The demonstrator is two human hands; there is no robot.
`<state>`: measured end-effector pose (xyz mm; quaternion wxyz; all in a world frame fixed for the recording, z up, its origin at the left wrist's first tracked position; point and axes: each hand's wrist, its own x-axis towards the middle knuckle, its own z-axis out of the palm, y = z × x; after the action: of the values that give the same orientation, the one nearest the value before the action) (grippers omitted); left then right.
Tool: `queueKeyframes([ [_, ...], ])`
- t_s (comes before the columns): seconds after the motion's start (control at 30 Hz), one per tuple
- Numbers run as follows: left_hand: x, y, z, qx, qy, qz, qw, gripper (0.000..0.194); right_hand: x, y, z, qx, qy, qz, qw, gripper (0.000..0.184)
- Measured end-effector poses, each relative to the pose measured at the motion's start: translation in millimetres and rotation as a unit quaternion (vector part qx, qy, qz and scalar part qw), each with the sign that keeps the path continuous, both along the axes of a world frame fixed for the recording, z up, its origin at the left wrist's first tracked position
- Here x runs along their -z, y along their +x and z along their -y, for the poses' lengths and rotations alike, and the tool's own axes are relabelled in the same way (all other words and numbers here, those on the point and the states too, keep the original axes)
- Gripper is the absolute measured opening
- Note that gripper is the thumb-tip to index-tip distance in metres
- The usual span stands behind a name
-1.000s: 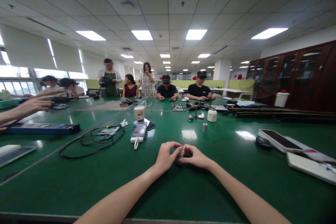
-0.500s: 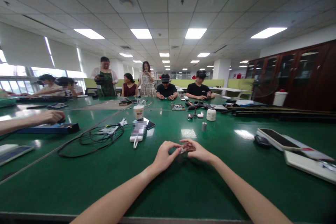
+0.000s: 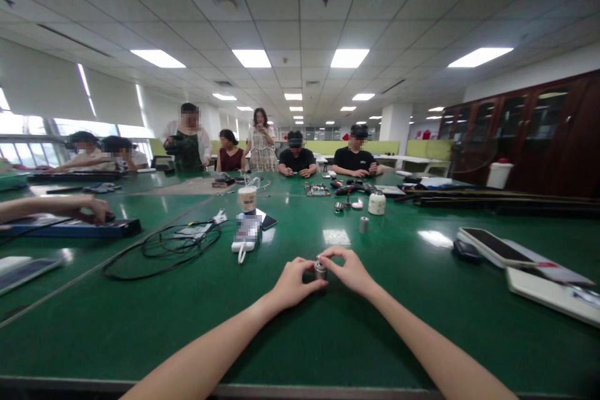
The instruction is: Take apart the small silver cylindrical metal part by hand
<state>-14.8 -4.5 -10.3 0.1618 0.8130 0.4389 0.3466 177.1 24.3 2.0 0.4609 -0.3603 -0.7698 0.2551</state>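
Hands [image 3: 349, 269], glossy green table [image 3: 300, 344], ceiling lights [image 3: 349, 58]

Upright it stands, the small silver-grey metal cylinder [image 3: 320, 272], its ringed top paler than the body, framed between the left hand [image 3: 294, 282] and the right hand [image 3: 350, 270] at that very top, green table [image 3: 300, 337] below, base part-hidden!

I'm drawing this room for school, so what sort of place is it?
Probably an office or shared workroom: seated people share a big green table, ceiling lights run in rows, and tall wooden cabinets stand on the right.
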Motion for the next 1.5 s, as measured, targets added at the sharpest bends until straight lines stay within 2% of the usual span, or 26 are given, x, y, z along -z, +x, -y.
queueKeyframes([
  [0.1,-1.1,1,2,-0.007,-0.008,0.003,1.0,0.03,3.3,12,-14,0.046,0.012,0.0,0.999,0.031],
  [0.2,0.2,2,2,-0.023,-0.025,0.009,0.999,0.035,12.0,33,-27,0.065,0.001,0.045,0.997,0.024],
  [0.3,1.7,3,0,-0.039,-0.046,0.014,0.998,0.037,22.3,51,-35,0.061,-0.023,0.099,0.993,0.023],
  [0.4,0.9,4,-2,-0.041,-0.059,0.014,0.997,0.034,27.0,56,-38,0.037,-0.032,0.12,0.992,0.031],
  [0.5,-1.5,3,-1,-0.031,-0.059,0.009,0.998,0.03,26.1,52,-38,-0.007,-0.04,0.124,0.991,0.034],
  [0.6,-2.8,3,1,-0.02,-0.048,0.003,0.999,0.029,24.3,46,-36,-0.029,-0.052,0.116,0.991,0.022],
  [0.8,-0.3,1,0,-0.001,-0.013,-0.006,1.0,0.031,16.9,30,-29,0.012,-0.025,0.021,0.999,0.021],
  [0.93,2.6,-1,-2,0.007,-0.008,-0.01,1.0,0.03,6.9,12,-13,0.001,-0.005,-0.034,0.999,0.025],
  [1.1,6.7,-1,-5,0.01,-0.009,-0.011,1.0,0.032,-0.8,-1,4,-0.012,0.003,-0.044,0.999,0.02],
  [1.5,10.0,-1,-7,0.001,-0.002,-0.013,1.0,0.035,-4.1,-6,12,0.001,0.025,-0.033,0.999,0.013],
])
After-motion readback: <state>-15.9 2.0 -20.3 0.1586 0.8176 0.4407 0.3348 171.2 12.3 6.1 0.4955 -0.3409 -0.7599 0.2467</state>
